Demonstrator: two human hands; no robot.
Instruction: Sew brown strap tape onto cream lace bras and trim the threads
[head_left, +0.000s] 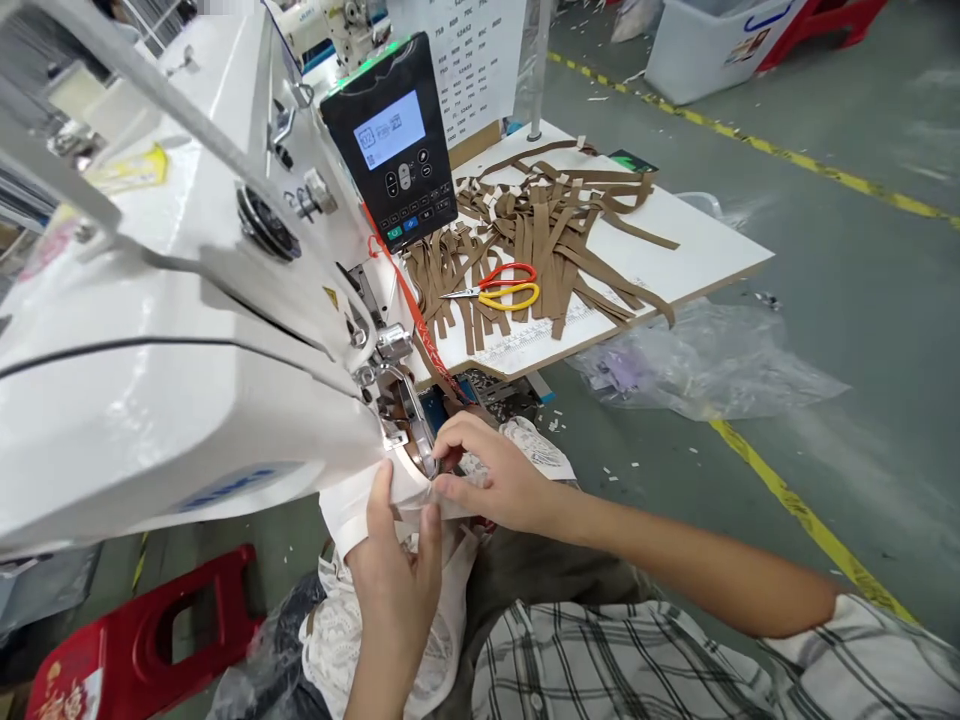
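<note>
A white garment piece [409, 490] with lace lies under the presser foot [394, 435] of a white sewing machine [292, 420]. My left hand [397, 570] holds the cloth from the near side, a finger stretched up toward the foot and the thumb pressing nearby. From the right, my right hand [495, 475] pinches the cloth's edge between thumb and bent fingers, close to the needle area. The needle tip itself is hidden. More white lace [349, 640] hangs below into my lap, and another lace part [536, 448] shows behind my right hand.
Brown strips [540, 225] cover much of the white table [705, 255], with red-and-yellow-handled scissors [510, 288] on them. A control panel [397, 150] stands beside the machine head. A red stool [150, 640] is at lower left; plastic film [712, 365] lies on the floor.
</note>
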